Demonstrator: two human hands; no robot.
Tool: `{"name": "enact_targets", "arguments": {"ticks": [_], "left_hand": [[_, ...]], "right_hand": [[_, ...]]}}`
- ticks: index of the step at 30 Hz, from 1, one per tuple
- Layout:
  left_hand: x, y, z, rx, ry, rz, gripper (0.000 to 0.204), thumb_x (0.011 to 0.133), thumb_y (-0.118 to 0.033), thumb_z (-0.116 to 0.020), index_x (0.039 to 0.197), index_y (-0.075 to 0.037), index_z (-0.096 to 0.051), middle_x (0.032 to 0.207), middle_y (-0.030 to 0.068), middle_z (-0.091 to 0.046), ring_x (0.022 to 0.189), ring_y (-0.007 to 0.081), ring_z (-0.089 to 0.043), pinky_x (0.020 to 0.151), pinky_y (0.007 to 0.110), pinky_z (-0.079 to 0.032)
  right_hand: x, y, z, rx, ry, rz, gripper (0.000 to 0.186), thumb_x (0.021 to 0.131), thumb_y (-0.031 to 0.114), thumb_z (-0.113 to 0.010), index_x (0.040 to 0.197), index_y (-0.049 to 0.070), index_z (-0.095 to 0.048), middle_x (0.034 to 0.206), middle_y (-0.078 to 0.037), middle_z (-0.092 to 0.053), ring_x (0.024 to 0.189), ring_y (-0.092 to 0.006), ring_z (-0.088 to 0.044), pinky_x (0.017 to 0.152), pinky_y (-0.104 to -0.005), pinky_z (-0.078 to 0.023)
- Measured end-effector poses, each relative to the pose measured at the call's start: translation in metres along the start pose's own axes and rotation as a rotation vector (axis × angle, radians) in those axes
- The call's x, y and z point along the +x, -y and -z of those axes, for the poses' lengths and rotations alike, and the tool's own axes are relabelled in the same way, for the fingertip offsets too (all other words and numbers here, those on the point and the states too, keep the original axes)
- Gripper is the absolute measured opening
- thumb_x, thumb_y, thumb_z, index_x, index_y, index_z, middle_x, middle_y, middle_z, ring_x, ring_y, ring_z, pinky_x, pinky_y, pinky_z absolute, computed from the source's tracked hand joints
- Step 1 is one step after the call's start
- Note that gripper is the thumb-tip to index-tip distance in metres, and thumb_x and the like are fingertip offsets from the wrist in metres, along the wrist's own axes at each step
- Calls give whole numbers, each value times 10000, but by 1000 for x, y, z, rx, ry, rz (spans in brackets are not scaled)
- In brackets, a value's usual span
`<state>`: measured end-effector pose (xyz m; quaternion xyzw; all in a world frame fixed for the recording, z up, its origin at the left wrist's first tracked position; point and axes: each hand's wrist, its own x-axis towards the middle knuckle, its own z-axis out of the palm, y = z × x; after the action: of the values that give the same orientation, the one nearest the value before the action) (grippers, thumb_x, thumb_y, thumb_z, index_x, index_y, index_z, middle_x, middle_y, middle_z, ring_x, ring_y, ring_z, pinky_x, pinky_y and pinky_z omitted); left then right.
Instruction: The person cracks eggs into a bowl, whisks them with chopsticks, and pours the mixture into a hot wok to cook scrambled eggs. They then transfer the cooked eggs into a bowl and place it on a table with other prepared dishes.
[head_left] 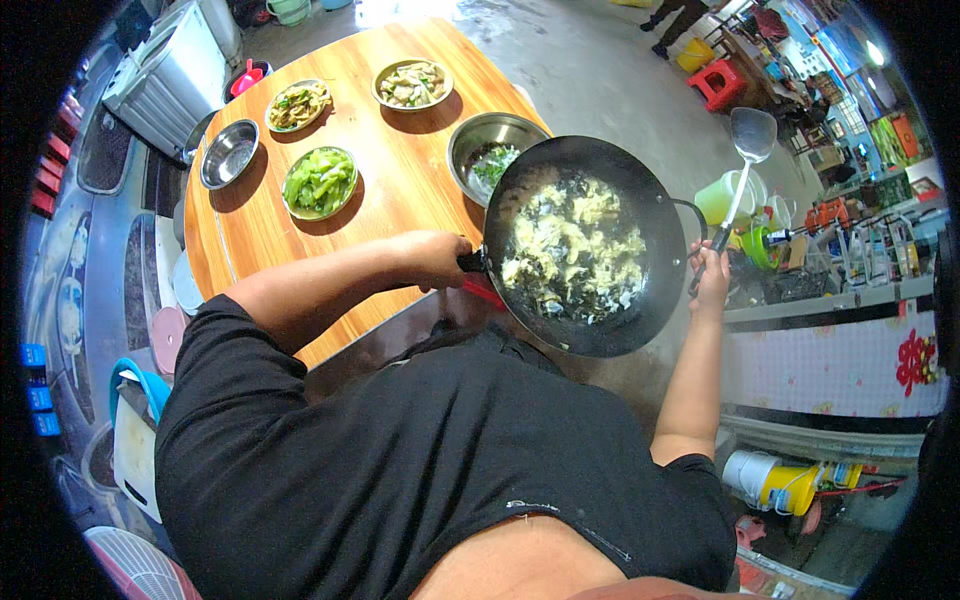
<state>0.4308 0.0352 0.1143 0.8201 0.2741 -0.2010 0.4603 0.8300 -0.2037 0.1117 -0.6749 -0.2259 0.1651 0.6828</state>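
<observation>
A black wok (pixel 650 310) hangs tilted toward me, holding soup with pale yellow egg pieces (pixel 575 240) and dark shreds. My left hand (pixel 440 260) is closed around its long black handle (pixel 470 261). On the far side, my right hand (pixel 711 275) grips the dark handle of a metal spatula (pixel 754 135), blade pointing up and away. Those fingers are by the wok's loop handle (pixel 692 212); whether they also hold it is hard to tell. Just beyond the wok's left rim stands a steel basin (pixel 465 150) with chopped green herbs, partly covered by the wok.
The wooden table (pixel 390 170) carries plates of green vegetable (pixel 320 183), stir-fry (pixel 299 105) and another dish (pixel 412 84), plus a steel bowl (pixel 229 154). At right runs a cluttered counter (pixel 830 285). A red stool (pixel 716 85) and a person's legs (pixel 675 22) are farther off.
</observation>
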Motion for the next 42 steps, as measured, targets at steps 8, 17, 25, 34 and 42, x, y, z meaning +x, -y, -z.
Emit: {"name": "enact_targets", "arguments": {"ticks": [8, 17, 25, 34, 42], "left_hand": [[31, 3, 11, -32, 22, -33, 200, 758, -162, -588, 921, -48, -585, 670, 75, -601, 559, 186, -594, 523, 344, -481], [58, 2, 10, -130, 64, 52, 289, 754, -208, -619, 1000, -56, -627, 788, 127, -655, 708, 255, -635, 659, 395, -490], [81, 8, -3, -207, 6, -50, 337, 764, -191, -634, 1075, -61, -623, 881, 128, -680, 804, 244, -651, 719, 376, -497], [93, 15, -17, -232, -43, -108, 301, 768, -173, -623, 1037, -39, -608, 796, 127, -657, 676, 231, -632, 611, 362, -489], [94, 19, -25, -238, -8, -75, 402, 774, -204, -655, 1123, -18, -585, 1027, 182, -658, 980, 329, -624, 845, 393, -477]], "right_hand": [[68, 4, -26, -116, 67, 81, 153, 863, 102, -539, 1004, 46, -560, 890, -39, -599, 742, -81, -494, 684, -215, -400], [112, -3, -43, -241, 96, -9, 162, 853, 123, -577, 997, 51, -562, 953, -4, -539, 908, -126, -499, 859, -264, -384], [134, 11, -53, -269, 175, 77, 155, 867, 133, -563, 994, 47, -551, 943, -10, -537, 916, -135, -505, 872, -274, -384], [145, 25, -63, -321, 206, 58, 165, 860, 148, -558, 996, 56, -548, 931, -3, -522, 915, -124, -487, 875, -268, -366], [153, 31, -71, -364, 269, 58, 185, 866, 161, -555, 1018, 57, -546, 931, -4, -531, 905, -119, -495, 861, -272, -380]]}}
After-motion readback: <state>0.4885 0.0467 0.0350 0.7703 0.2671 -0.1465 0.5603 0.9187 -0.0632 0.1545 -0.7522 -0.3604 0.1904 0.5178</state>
